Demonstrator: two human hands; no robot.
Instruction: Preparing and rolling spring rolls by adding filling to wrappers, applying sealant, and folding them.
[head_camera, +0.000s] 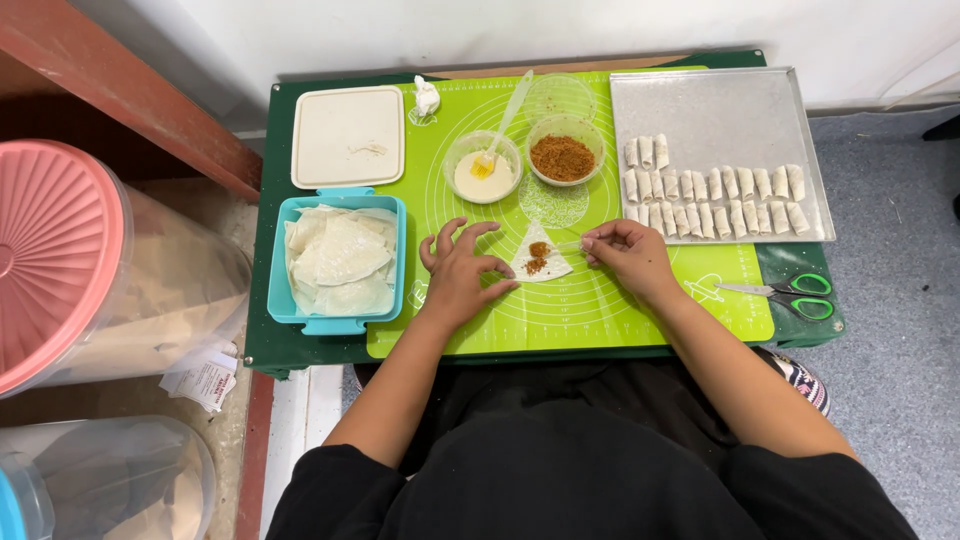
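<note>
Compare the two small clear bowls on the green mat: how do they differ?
The left bowl holds a pale paste and a yellow brush; the right bowl holds reddish-brown crumbly filling and no utensil. The left bowl sits slightly nearer the person; the right bowl sits closer to the metal tray. Both are round, clear plastic, similar in size.

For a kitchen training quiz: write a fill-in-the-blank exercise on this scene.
1. The left hand steadies a ___-shaped wrapper on the green mat.
2. The finished rolls lie on a ___ tray.
3. The scissors have ___ handles.
4. The spare wrappers sit in a ___ container.

Missing: triangle; metal; green; blue
</note>
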